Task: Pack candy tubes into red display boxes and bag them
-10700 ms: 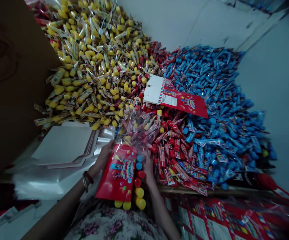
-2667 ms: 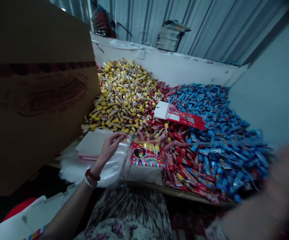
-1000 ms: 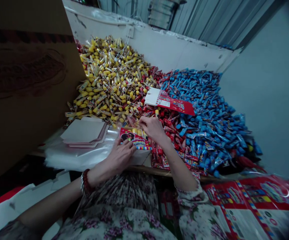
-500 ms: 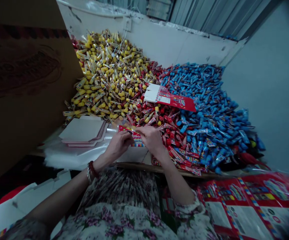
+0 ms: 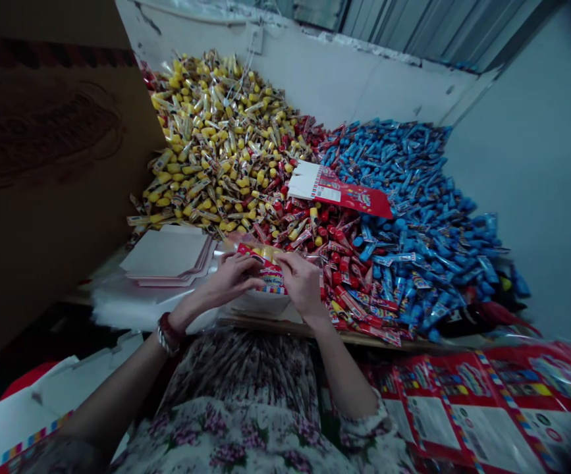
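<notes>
A small red printed box with colourful stripes along its lower edge lies in front of me, with yellow-capped tubes showing at its top. My left hand rests against the box's left side, thumb and fingers apart. At the upper right corner, my right hand has thumb and index finger pinched together on the box's edge. Clear film shows around the top of the box. My right palm hides part of its right end. Left of my left hand sits a stack of pale flat cards.
Heaped behind are yellow-capped tubes, red tubes and blue tubes. A flattened red-and-white carton lies on the heap. A large cardboard box stands left; printed red packs lie lower right. Clear plastic hangs near the table edge.
My left hand has loosened from a closed grip, and its fingers have spread on the box. My right hand stays pinched at the corner. More of the box's printed face shows.
</notes>
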### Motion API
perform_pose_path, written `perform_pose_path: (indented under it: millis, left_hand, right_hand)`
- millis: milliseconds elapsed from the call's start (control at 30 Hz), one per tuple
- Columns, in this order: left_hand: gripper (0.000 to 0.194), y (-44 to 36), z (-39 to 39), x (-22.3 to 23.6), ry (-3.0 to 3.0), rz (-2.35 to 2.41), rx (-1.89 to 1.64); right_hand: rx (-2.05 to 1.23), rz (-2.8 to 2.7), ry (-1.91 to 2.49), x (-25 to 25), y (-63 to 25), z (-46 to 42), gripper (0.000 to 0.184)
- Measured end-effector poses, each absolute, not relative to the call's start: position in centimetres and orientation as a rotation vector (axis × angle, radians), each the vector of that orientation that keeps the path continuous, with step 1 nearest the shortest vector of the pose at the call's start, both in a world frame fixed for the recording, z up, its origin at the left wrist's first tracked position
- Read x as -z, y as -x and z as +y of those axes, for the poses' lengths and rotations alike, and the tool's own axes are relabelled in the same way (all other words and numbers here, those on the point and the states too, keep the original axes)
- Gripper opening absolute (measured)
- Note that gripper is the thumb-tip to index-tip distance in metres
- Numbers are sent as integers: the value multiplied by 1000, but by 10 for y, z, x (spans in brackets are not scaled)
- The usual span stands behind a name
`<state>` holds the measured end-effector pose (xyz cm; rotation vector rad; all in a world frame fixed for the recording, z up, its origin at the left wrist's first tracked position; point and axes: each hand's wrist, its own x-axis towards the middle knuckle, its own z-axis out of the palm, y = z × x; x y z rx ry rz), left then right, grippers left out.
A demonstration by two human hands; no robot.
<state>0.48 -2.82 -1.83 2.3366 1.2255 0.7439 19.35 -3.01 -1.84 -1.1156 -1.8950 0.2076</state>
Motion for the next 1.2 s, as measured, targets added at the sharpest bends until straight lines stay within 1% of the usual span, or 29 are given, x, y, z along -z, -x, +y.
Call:
perform_pose_path:
  millis: [67,167,267,400,567,700,800,900,1033,1133,1167,1200]
  left_hand:
    - [21,-2,-30,10,-2346,1268,-612]
    - [10,-5,-31,8,-2306,1348,-542]
    - [11,-11,-30,16,-2238,1419,-664]
    - [15,-20,-27,29,-2146,1539,-859]
    - [14,-20,-25,33,-2092,1544,-866]
    - [10,-17,-24,33,-2049,1507,-859]
    - [12,-15,-21,33,-2020,1481,-840]
    - [14,-14,-18,32,-1975,1391,-832]
    - [12,0,-30,28,-2153,1316,-972]
    - [10,20,-49,26,-2239,1482,-1209]
    - [15,26,-55,25,-2247,1578,-1309]
    - [24,31,-59,24,-2266,1678,-1399]
  right_hand:
    - [-207,-1922,1136,9,-194,-28,20]
    - [-216,-1971,1135,3,-192,-29,22]
    - [-190,-2045,1133,10,-190,-35,27]
    - [-48,-2134,1110,32,-188,-46,35]
    - [114,-2192,1093,53,-186,-57,41]
    - [203,-2318,1091,50,-182,-57,40]
    - [236,-2468,1126,42,-178,-59,36]
    - [353,-2578,1162,38,-178,-68,34]
    - [530,-2603,1189,42,-182,-83,39]
    - [547,-2596,1229,51,-183,-89,44]
    - [545,-2588,1242,54,-182,-90,46]
    - [543,-2581,1253,57,-182,-90,47]
